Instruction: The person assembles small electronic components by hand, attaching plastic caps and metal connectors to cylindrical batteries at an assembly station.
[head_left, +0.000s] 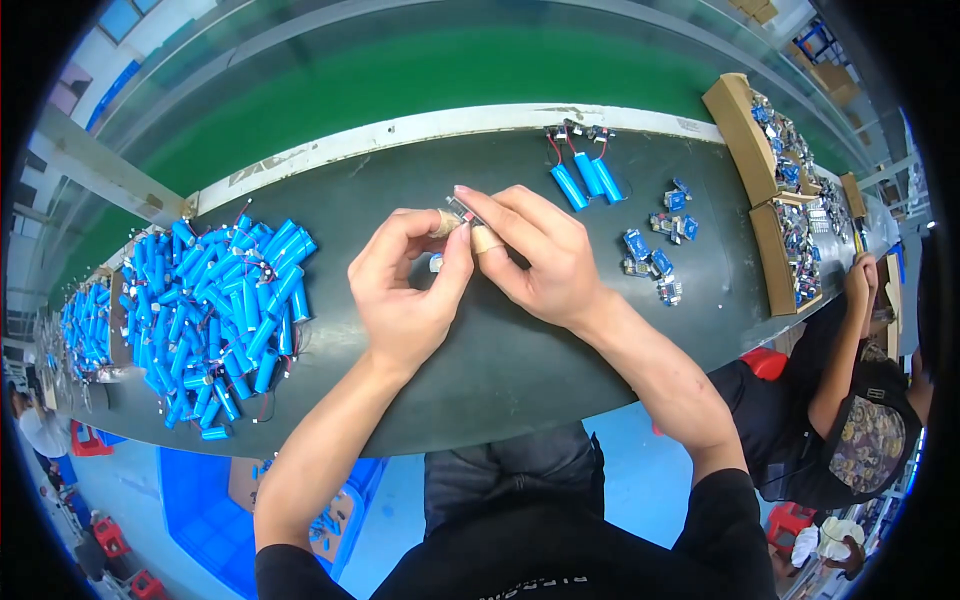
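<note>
Above the middle of the dark table, my left hand [405, 285] and my right hand [540, 250] meet at the fingertips, both closed in a pinch. Between them is a small circuit board [460, 210] with metal parts, mostly covered by the fingers. Tan wraps show on a finger of each hand. Under my left hand a small pale and blue cylinder end [436, 262] peeks out; how it connects to the board is hidden. Right of my hands lie several loose blue circuit boards [636, 243]. Beyond them, blue cylindrical batteries [586, 178] are wired to small boards.
A large heap of blue batteries with leads [215, 310] covers the table's left side. Cardboard boxes [775, 255] of circuit boards stand at the right edge. A blue bin [205, 520] sits on the floor at lower left. A co-worker [840, 420] sits at the right.
</note>
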